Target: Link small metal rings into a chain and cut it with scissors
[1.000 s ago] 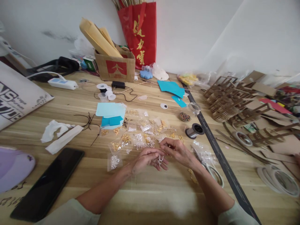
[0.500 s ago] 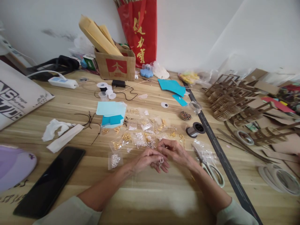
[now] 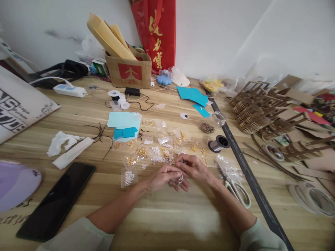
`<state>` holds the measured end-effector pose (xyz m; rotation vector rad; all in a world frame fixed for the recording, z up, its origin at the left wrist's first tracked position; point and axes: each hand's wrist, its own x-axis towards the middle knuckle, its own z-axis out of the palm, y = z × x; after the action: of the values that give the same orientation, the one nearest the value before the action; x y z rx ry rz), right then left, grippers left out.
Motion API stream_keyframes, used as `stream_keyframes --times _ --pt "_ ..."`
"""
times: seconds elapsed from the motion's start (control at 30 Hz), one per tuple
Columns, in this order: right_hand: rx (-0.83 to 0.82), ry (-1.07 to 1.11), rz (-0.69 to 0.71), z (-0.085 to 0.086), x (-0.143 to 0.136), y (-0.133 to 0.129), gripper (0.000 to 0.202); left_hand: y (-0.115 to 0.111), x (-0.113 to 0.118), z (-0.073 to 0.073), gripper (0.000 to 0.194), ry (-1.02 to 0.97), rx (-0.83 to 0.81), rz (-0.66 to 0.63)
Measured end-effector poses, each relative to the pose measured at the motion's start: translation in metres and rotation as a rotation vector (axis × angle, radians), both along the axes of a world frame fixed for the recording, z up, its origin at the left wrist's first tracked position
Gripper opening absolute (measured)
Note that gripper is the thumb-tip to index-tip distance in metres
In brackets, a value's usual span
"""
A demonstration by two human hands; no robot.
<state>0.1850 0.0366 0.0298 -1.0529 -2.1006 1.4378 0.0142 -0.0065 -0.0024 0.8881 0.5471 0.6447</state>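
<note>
My left hand (image 3: 167, 176) is closed, with thumb and forefinger pinched on a small silvery beaded strand (image 3: 180, 178) that hangs in a loop over the lower fingers. A thin clear thread seems to trail below that hand. Touching it from the right, my right hand (image 3: 192, 166) is pinched too; what its fingertips hold is too small to make out. Just beyond the fingers lie silver beads (image 3: 169, 158) and small bags of gold beads (image 3: 141, 152). A bag of silver rings (image 3: 129, 177) lies left of my left hand.
Scissors (image 3: 239, 191) and a wire spool (image 3: 219, 143) lie to the right, near a dark strip (image 3: 246, 170). A black phone (image 3: 57, 200) lies at left. Blue cards (image 3: 124, 121), a cardboard box (image 3: 131, 76) and brown slatted pieces (image 3: 251, 108) stand farther off.
The silvery strand's loop has turned slightly between the fingers. Both hands keep nearly the same place and pinch; the whole view has shifted a little.
</note>
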Motion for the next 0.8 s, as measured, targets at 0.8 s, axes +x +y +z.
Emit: stream_keyframes --times 0.8 --pt "-0.004 0.011 -0.018 -0.0039 0.0029 0.0051 0.027 -0.0001 0.0032 0.0004 0.034 -0.046 -0.103 0.039"
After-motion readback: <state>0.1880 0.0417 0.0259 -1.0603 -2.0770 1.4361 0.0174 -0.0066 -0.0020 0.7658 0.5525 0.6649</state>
